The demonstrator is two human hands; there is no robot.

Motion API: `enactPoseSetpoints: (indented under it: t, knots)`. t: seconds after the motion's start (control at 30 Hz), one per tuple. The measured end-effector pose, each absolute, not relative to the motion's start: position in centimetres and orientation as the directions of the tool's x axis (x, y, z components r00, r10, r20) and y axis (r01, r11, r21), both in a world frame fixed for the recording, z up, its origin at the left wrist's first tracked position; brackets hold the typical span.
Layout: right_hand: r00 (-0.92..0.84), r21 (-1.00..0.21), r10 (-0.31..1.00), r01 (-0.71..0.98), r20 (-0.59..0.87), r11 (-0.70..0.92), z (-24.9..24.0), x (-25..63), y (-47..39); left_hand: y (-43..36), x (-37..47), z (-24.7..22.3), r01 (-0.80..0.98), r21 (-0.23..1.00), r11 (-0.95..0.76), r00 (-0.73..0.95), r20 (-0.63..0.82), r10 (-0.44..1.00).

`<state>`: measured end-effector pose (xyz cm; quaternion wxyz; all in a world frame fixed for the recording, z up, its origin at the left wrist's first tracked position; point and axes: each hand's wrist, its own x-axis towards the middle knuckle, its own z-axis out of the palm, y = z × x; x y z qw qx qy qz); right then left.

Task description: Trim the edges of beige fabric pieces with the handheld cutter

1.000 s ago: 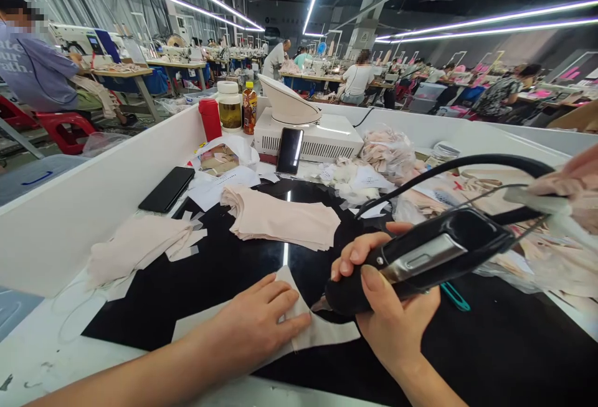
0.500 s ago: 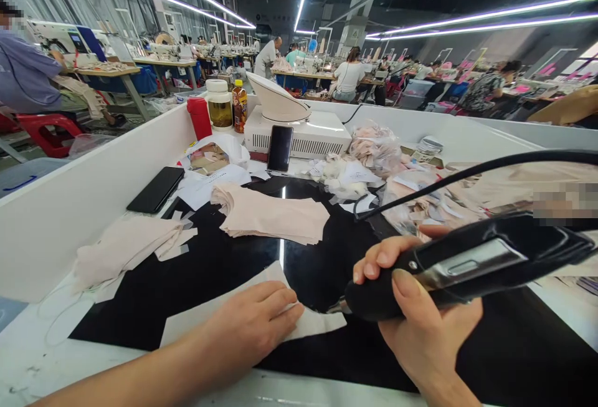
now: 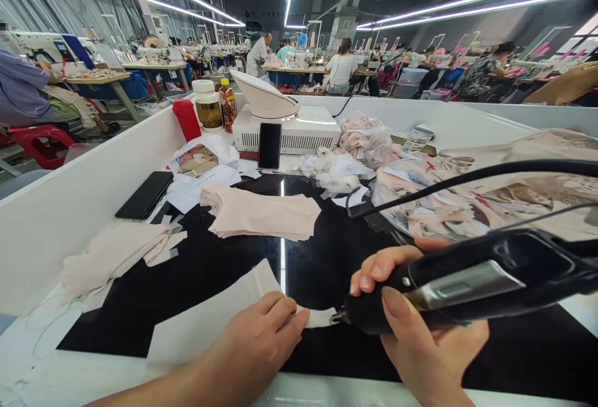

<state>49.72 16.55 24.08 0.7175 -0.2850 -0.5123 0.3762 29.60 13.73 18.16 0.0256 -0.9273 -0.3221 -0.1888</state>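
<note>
A pale off-white fabric piece [image 3: 187, 321] lies on the black work surface [image 3: 112, 326], tapering to a narrow strip on the right. My left hand [image 3: 264, 335] rests on it with fingers curled together, pressing it down near the strip. My right hand [image 3: 411, 326] is wrapped around a thick black corded power tool [image 3: 471, 282] with a silver plate on its side. The tool's small metal tip [image 3: 337, 317] meets the strip's right end. Beyond the hands lies a stack of light pink fabric pieces [image 3: 261, 212].
Another pink fabric pile [image 3: 112, 254] and a black phone-like slab [image 3: 144, 195] sit at left. A smartphone [image 3: 270, 145] leans against a white machine box [image 3: 287, 129]. Bagged scraps [image 3: 420, 195] lie at right, under the tool's black cable [image 3: 467, 176]. Co-workers sit beyond the low white wall.
The view has swung slightly right. My left hand has slid right along the fabric and a little nearer to me. The tool's tip is now closer to the strip's end.
</note>
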Motion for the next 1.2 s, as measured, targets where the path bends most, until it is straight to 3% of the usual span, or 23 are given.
enactPoseSetpoints:
  t: [0.37, 0.67, 1.2]
  knots:
    - [0.188, -0.792, 0.829, -0.245, 0.527, 0.559, 24.2, 50.2, 16.3, 12.9, 29.1, 17.1, 0.613, 0.188, -0.767, 0.698, 0.326, 0.638]
    - [0.147, -0.777, 0.84, -0.322, 0.523, 0.541, 24.2, 48.0, 17.3, 12.9, 29.5, 17.6, 0.621, 0.161, -0.767, 0.69, 0.352, 0.633]
    - [0.149, -0.789, 0.848, -0.314, 0.509, 0.529, 24.2, 47.3, 17.7, 13.0, 30.2, 18.6, 0.674, 0.066, -0.736, 0.64, 0.446, 0.626]
